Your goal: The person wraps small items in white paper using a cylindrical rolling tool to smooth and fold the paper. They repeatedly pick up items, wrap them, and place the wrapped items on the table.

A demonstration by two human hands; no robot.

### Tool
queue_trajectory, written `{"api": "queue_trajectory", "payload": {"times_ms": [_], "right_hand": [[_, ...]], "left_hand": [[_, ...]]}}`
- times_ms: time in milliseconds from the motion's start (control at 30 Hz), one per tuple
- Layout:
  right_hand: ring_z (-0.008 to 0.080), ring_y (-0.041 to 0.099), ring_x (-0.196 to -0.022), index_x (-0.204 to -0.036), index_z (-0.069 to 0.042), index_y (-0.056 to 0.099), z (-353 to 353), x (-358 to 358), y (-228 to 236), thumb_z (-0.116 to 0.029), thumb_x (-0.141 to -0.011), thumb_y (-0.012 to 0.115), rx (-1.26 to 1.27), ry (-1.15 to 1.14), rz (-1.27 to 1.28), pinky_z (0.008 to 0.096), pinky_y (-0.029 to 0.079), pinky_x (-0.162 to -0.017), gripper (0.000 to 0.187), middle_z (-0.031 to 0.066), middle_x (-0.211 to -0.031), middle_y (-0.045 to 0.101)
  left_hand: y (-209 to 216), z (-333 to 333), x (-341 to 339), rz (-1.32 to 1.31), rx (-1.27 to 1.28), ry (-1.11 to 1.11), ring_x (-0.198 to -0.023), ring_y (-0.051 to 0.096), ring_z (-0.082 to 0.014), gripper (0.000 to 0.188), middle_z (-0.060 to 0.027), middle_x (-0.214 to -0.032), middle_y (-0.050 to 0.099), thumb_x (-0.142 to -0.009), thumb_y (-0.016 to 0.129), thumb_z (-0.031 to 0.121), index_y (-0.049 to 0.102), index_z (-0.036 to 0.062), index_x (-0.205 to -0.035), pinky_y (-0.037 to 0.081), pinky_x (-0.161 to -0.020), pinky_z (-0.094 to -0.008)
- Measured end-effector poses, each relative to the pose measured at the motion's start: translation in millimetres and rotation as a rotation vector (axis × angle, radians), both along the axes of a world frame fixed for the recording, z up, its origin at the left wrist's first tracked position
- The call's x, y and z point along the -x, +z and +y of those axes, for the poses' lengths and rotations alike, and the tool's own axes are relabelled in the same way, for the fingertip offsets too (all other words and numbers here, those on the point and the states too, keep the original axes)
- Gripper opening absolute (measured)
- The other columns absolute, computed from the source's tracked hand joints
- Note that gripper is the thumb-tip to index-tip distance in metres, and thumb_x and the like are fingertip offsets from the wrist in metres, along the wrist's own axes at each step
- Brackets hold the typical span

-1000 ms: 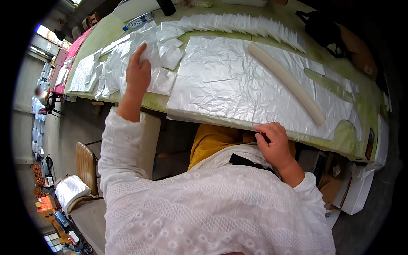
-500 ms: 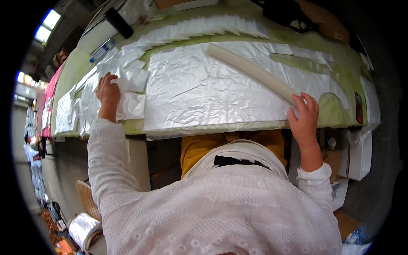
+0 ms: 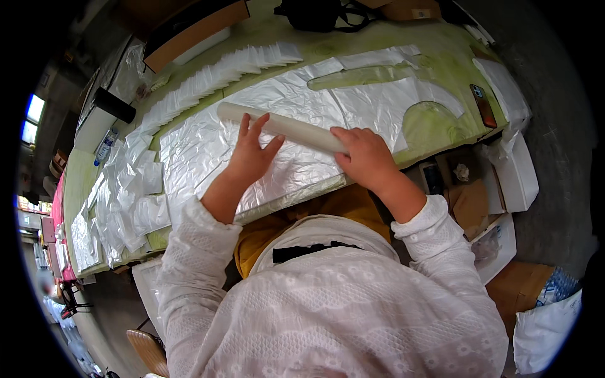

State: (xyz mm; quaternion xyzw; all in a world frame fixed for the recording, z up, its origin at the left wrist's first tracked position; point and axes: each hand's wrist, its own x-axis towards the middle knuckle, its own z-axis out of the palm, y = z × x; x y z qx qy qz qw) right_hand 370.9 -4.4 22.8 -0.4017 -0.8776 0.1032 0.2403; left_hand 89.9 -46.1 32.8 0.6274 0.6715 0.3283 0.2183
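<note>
A long off-white tube (image 3: pixel 299 134) lies slantwise over a broad sheet of thin, wrinkled white plastic film (image 3: pixel 208 148) on the table. My right hand (image 3: pixel 368 154) closes round the tube's right end, thumb on the near side and fingers over the top. Close to its left part is my left hand (image 3: pixel 254 151), fingers spread apart, fingertips at the tube's near edge; whether they press on it I cannot tell. To the left of the sheet is a loose heap of white plastic pieces (image 3: pixel 120 195).
Behind the sheet runs a fanned row of folded white plastic pieces (image 3: pixel 217 79). A water bottle (image 3: pixel 106 146) and a black cylinder (image 3: pixel 113 105) are at the left. A phone (image 3: pixel 483 105) lies at the right edge, above open boxes (image 3: pixel 513 179). A black bag (image 3: pixel 315 14) sits at the back.
My left hand has left the loose pieces and come right to the tube. My right hand has moved onto the tube's end and closed on it. The view has turned rightward.
</note>
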Motion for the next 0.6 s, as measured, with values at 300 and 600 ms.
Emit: {"api": "queue_trajectory", "payload": {"times_ms": [300, 600], "right_hand": [[0.0366, 0.062, -0.110, -0.134, -0.005, 0.058, -67.1, -44.5, 5.7, -0.018, -0.086, 0.077, 0.408, -0.099, 0.435, 0.0425, 0.053, -0.093, 0.053, 0.0181, -0.124, 0.059], [0.0354, 0.058, -0.116, -0.118, -0.008, 0.069, -24.9, -90.7, -12.6, -0.015, -0.084, 0.075, -0.098, -0.225, 0.247, 0.0453, 0.047, -0.099, 0.036, 0.0118, -0.128, 0.065]], "left_hand": [[-31.2, 44.9, -122.2, 0.155, -0.078, -0.153, -0.150, 0.019, -0.0571, 0.060, -0.0312, -0.166, 0.017, -0.094, 0.067, 0.033, 0.051, 0.0104, -0.147, 0.020, -0.124, -0.0559], [-26.5, 5.1, -126.3, 0.112, -0.095, -0.253, -0.151, 0.016, -0.0562, 0.057, -0.0318, -0.167, 0.013, -0.091, 0.067, 0.023, 0.052, 0.0071, -0.144, 0.016, -0.124, -0.0587]]}}
